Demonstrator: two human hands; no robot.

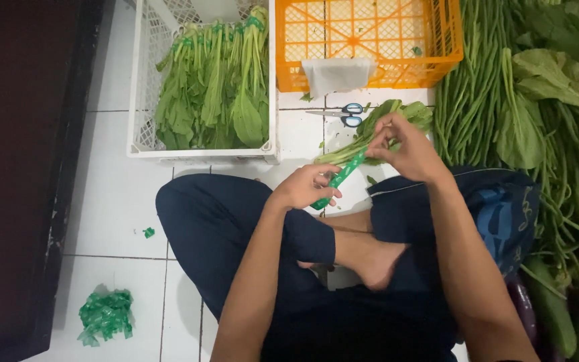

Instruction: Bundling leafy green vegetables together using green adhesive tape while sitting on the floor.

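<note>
left hand (306,186) fingers pinch the green tape (338,177); right hand (403,149) fingers grip the greens bunch (376,131) stems. best pull tape taut, wrapping close beside the fingers.

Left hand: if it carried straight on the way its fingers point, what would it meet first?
The left hand points up and right along the green tape it holds, so it would probably reach the bunch of greens first, then the right hand; depth is unclear.

Glossy green plastic tape (340,177); orange plastic crate (370,67).
</note>
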